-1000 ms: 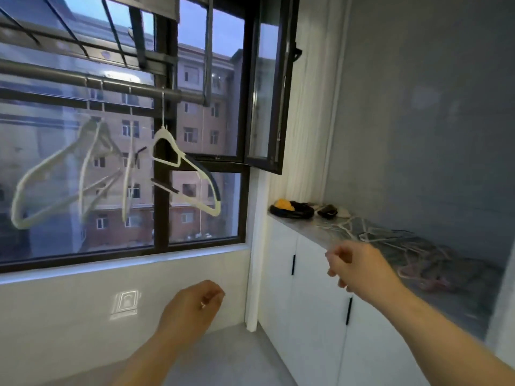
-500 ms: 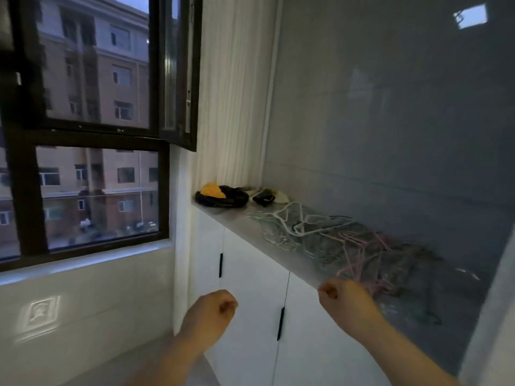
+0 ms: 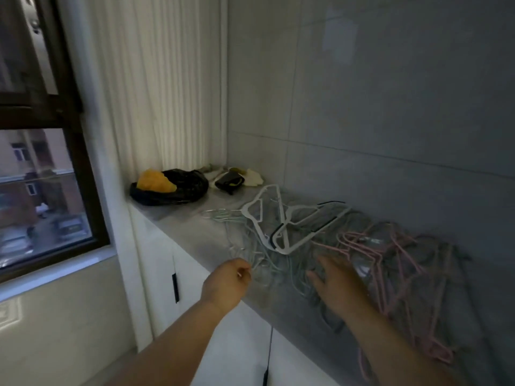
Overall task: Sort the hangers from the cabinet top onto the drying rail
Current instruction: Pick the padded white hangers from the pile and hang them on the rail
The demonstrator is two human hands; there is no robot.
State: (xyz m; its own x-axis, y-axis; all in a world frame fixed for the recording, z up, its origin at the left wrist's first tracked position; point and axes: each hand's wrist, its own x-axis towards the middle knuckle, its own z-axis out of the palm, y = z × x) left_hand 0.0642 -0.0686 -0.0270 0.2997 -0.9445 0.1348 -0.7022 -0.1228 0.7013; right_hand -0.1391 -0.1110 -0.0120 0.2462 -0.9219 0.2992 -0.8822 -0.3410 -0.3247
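Note:
A tangled pile of hangers covers the grey cabinet top (image 3: pixel 192 227). Two white hangers (image 3: pixel 299 243) lie on top, thin pale green hangers (image 3: pixel 235 217) are on the left, and pink hangers (image 3: pixel 390 263) are on the right. My right hand (image 3: pixel 334 285) is spread flat over the pile between the green and pink ones. My left hand (image 3: pixel 225 282) is at the cabinet's front edge, fingers curled against the ends of the pale green hangers. Whether it holds one is hidden. The drying rail is out of view.
A black bag with something yellow in it (image 3: pixel 170 188) and a small dark item on pale cloth (image 3: pixel 231 179) sit at the far end of the top. White cabinet doors with black handles (image 3: pixel 175 288) are below. A dark-framed window (image 3: pixel 80 174) is on the left.
The view has swung from the window and rail down to the cabinet. Both hands moved forward to the hanger pile, and the right hand opened over it.

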